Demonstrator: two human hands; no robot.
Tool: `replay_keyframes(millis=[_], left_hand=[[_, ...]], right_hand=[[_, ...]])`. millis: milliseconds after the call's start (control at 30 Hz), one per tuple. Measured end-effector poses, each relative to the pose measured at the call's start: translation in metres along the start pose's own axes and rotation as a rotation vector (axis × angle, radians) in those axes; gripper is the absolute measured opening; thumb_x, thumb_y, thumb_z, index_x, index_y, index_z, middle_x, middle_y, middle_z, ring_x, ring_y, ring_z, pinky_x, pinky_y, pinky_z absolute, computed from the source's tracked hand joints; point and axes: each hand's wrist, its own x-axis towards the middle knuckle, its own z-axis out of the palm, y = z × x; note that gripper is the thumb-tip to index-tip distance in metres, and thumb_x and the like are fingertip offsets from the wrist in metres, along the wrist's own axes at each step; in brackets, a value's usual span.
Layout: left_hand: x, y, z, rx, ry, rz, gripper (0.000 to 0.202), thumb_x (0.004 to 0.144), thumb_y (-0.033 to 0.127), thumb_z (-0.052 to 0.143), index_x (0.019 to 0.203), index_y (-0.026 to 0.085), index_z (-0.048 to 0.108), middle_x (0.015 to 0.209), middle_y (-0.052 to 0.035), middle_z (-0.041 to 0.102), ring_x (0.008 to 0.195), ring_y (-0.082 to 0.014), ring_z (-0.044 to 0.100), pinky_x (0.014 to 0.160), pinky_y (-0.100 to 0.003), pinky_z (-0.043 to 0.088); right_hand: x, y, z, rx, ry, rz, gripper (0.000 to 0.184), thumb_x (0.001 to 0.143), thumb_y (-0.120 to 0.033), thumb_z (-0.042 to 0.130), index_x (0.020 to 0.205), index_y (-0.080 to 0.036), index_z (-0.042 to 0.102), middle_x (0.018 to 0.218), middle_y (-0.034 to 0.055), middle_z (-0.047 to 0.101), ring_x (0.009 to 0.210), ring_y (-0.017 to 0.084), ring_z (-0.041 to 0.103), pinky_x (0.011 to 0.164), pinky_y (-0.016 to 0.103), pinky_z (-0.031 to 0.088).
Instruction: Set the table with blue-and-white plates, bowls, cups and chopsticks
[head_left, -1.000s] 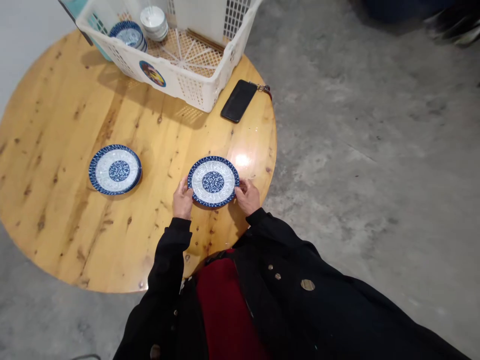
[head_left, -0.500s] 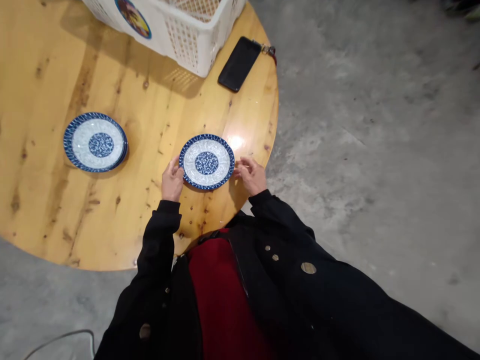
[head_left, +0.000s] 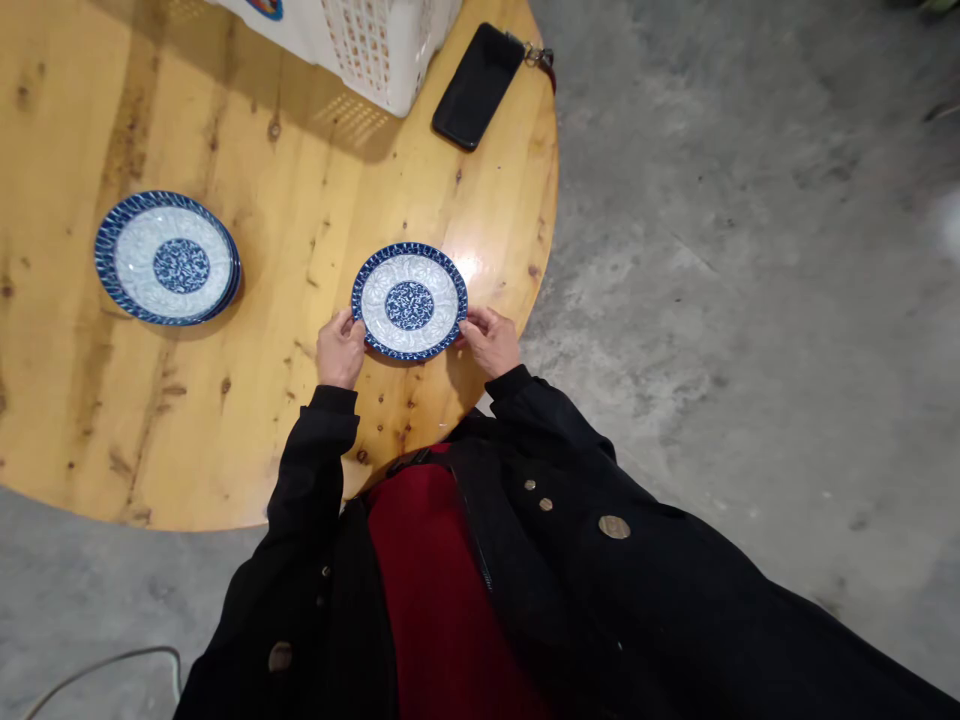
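Note:
A blue-and-white patterned plate (head_left: 409, 301) lies flat on the round wooden table (head_left: 247, 420), just in front of me. My left hand (head_left: 340, 350) holds its lower left rim, and my right hand (head_left: 489, 340) holds its lower right rim. Further left on the table sits a small stack of matching plates (head_left: 166, 258), well away from both hands. My dark sleeves reach in from the bottom of the view.
A white plastic lattice crate (head_left: 375, 50) stands cut off at the top edge. To its right lies a black phone (head_left: 478, 86) with a key ring. Bare concrete floor (head_left: 735, 300) surrounds the table, and a thin cable (head_left: 97, 670) lies at bottom left.
The view has tilted downward, so the table and crate sit higher in the frame. My right fingers have come back onto the plate's rim, and the plate has barely moved.

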Motion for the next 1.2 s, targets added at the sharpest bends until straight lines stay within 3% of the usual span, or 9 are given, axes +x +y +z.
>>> replay_keyframes(millis=[133, 467, 733, 900, 1200], left_hand=[[-0.002, -0.001, -0.003, -0.046, -0.001, -0.012, 0.026, 0.080, 0.031, 0.061, 0.098, 0.014, 0.071, 0.092, -0.0056, 0.073, 0.085, -0.0186, 0.069, 0.081, -0.029, 0.057], [-0.001, -0.002, -0.008, -0.069, 0.022, -0.070, 0.029, 0.080, 0.031, 0.059, 0.100, 0.015, 0.071, 0.080, -0.0025, 0.069, 0.068, -0.0158, 0.064, 0.062, -0.025, 0.055], [-0.008, 0.002, -0.017, -0.090, -0.017, -0.168, 0.047, 0.084, 0.041, 0.062, 0.122, 0.015, 0.065, 0.100, -0.0071, 0.072, 0.081, -0.0159, 0.067, 0.064, -0.023, 0.055], [-0.023, 0.004, -0.028, -0.070, -0.013, -0.244, 0.052, 0.084, 0.045, 0.064, 0.123, 0.011, 0.062, 0.099, -0.0091, 0.071, 0.081, -0.0151, 0.067, 0.070, -0.025, 0.057], [-0.044, -0.002, -0.028, -0.065, -0.111, -0.217, 0.047, 0.086, 0.044, 0.061, 0.119, 0.011, 0.063, 0.092, -0.0091, 0.071, 0.080, -0.0168, 0.069, 0.070, -0.027, 0.057]], right_hand=[[0.000, 0.000, 0.004, -0.003, -0.001, -0.010, 0.036, 0.078, -0.049, 0.063, 0.096, -0.018, 0.065, 0.085, 0.0066, 0.071, 0.072, 0.022, 0.069, 0.066, 0.039, 0.060], [-0.001, -0.002, 0.013, 0.013, 0.011, -0.001, 0.032, 0.075, -0.045, 0.061, 0.095, -0.020, 0.064, 0.084, 0.0038, 0.072, 0.068, 0.019, 0.068, 0.066, 0.036, 0.060], [-0.006, -0.002, 0.017, 0.085, 0.051, 0.062, 0.041, 0.073, -0.052, 0.067, 0.095, -0.018, 0.065, 0.076, 0.0042, 0.072, 0.061, 0.020, 0.068, 0.058, 0.036, 0.059], [-0.027, 0.003, 0.008, 0.174, 0.147, 0.163, 0.050, 0.069, -0.058, 0.073, 0.095, -0.017, 0.063, 0.072, 0.0042, 0.071, 0.058, 0.019, 0.068, 0.055, 0.032, 0.057], [-0.094, 0.023, 0.003, 0.242, 0.245, 0.248, 0.044, 0.063, -0.051, 0.078, 0.089, -0.017, 0.065, 0.070, 0.0031, 0.070, 0.056, 0.016, 0.067, 0.053, 0.029, 0.056]])
